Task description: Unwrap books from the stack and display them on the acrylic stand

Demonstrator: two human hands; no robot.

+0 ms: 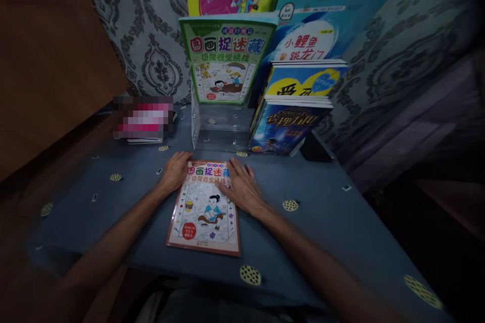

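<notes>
A picture book (204, 217) with an orange-brown border and a drawn seated figure lies face up on the table. My left hand (176, 173) rests against its upper left edge, fingers pointing forward and close to the corner. Along the upper right edge lies my right hand (244, 186), its fingers apart and its thumb across the cover. Neither hand lifts the book. Just beyond it stands a clear acrylic book stand (220, 136), which holds a similar green-bordered book (227, 60) upright.
Several more books stand in tiers at the right, among them a dark blue one (286, 128). A pixelated pink stack (146, 121) sits at the back left. A dark flat object (316, 149) lies right of the stand. The grey-blue tablecloth (303, 242) has pineapple prints.
</notes>
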